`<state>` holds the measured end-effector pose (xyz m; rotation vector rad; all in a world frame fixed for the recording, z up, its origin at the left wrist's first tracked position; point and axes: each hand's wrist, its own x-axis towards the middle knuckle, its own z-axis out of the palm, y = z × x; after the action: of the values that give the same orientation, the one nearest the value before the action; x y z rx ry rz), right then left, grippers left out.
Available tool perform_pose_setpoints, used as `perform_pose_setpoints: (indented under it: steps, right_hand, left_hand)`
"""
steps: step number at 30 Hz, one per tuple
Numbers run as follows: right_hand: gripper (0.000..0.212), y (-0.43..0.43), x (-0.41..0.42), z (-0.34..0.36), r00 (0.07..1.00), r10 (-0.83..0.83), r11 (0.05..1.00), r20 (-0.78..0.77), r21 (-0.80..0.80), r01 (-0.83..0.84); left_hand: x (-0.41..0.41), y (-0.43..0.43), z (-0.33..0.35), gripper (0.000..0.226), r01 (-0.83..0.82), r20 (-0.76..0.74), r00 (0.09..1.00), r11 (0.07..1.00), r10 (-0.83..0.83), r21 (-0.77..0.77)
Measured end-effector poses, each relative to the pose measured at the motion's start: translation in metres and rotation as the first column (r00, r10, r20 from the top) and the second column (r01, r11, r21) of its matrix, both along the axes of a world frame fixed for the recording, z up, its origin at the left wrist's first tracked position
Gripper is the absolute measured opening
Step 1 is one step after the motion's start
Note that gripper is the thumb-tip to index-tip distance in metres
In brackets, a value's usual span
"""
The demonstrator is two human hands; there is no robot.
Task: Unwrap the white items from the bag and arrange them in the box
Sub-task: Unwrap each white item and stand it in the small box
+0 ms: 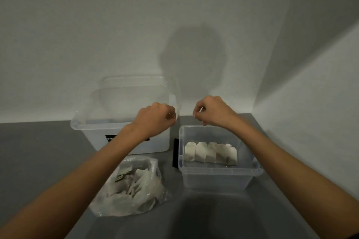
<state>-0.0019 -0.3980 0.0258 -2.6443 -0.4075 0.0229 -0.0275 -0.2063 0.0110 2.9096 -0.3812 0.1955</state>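
Two hands over the grey surface, left hand and right hand, fingers curled, each pinching a small white scrap: unwrapping apparently under way | bag below left hand, more wrapped ones inside | box just beneath right hand, five white items rowed inside | next: lower freed item beside row.

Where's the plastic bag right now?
Head view, lower left of centre: the plastic bag lies on the grey table, in front of the large bin and left of the small box.
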Motion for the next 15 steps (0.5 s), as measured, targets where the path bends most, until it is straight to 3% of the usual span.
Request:
perform_pose_setpoints:
  steps: [8,15]
  right_hand:
    - [0.012,0.094,-0.044,0.000,0.985,0.154,0.983,-0.078,0.113,-0.144]
    - [0.013,0.162,-0.074,-0.040,0.906,0.257,0.963,-0.337,0.015,-0.267]
  left_hand:
    - [-0.042,0.105,-0.005,0.008,-0.034,-0.277,0.961,0.983,-0.018,-0.181]
    - [-0.064,0.150,-0.052,0.008,-0.008,-0.538,0.840,0.990,-0.068,-0.137]
